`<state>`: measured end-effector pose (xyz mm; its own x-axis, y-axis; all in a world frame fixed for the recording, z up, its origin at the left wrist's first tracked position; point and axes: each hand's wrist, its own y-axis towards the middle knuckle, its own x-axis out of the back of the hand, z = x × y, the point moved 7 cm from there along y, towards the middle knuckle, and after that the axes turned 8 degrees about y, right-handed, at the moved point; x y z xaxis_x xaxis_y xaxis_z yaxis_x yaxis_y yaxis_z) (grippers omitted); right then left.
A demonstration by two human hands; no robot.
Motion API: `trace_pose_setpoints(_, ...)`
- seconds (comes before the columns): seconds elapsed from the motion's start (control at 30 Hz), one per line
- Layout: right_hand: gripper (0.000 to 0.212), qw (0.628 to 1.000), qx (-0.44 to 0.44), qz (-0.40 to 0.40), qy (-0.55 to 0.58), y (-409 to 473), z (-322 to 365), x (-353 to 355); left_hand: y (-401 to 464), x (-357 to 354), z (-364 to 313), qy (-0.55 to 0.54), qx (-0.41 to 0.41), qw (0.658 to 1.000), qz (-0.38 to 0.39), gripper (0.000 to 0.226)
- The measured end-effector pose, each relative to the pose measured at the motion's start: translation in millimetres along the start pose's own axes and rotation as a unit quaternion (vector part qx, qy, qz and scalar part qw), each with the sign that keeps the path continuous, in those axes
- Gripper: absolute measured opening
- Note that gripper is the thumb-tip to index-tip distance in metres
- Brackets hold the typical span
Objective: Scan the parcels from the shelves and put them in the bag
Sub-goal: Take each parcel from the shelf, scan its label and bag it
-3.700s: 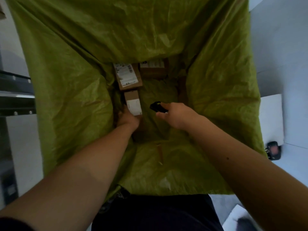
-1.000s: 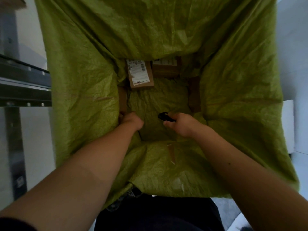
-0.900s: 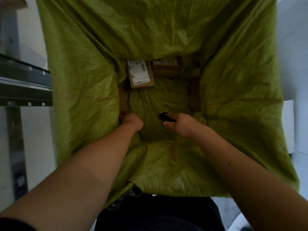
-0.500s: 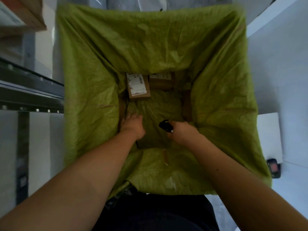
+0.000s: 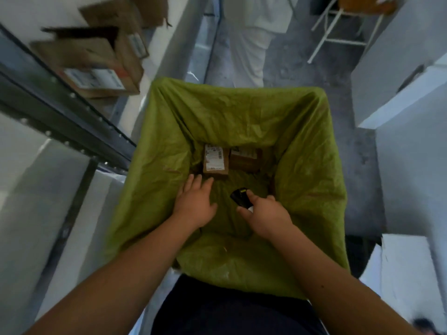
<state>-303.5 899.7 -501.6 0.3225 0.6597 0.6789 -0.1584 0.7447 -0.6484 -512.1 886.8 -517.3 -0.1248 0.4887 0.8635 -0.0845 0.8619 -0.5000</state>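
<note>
Head: 2 brown labelled parcels (image 5: pixel 216 160) low in green bag (image 5: pixel 307 170).

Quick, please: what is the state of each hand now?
Left hand: open, fingers spread, holding nothing.
Right hand: holds the black scanner.

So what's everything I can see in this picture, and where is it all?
bag: one, green, open on the floor in the middle
parcels in bag: two visible, brown with white labels, side by side at the bottom, far side
shelf: one, dark metal, at the left
shelf boxes: several, brown cardboard, on the shelf at upper left
scanner: one, black, in the right hand
frame: one, white metal, on the floor at upper right
left hand: fingers spread, holds nothing, inside the bag
right hand: holds the scanner, inside the bag
</note>
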Motion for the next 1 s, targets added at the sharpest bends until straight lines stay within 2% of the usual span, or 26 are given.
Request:
trace_pose_setpoints(0.1, 0.075, 0.998, 0.053, -0.012, -0.012, -12, 11, 16, -43, 24, 1, -0.053, 0.057, 0.994, -0.076, 0.088)
trace_pose_setpoints(0.23, 0.077, 0.986, 0.167, -0.009, -0.017, -38, 37, 38, -120, 49, 3, -0.075, 0.148, 0.968, -0.187, 0.087)
trace_pose_setpoints(0.37, 0.077, 0.954, 0.293, -0.008, -0.07, -77, 86, 46, -213, 50, 22, -0.087, 0.258, 0.934, -0.233, 0.087)
trace_pose_setpoints(0.53, 0.075, 0.89, 0.44, 0.035, -0.112, -149, 170, 15, -332, 29, 50, -0.117, 0.391, 0.874, -0.264, 0.085)
trace_pose_setpoints(0.73, 0.074, 0.783, 0.599, 0.09, -0.145, -273, 251, -62, -484, 2, 64, -0.153, 0.55, 0.752, -0.33, 0.088)
trace_pose_setpoints(0.87, 0.078, 0.712, 0.672, 0.106, -0.172, -356, 278, -109, -573, -13, 63, -0.157, 0.604, 0.691, -0.364, 0.086)
trace_pose_setpoints(1.0, 0.077, 0.662, 0.716, 0.134, -0.175, -435, 291, -147, -658, -23, 62, -0.142, 0.637, 0.655, -0.382, 0.084)
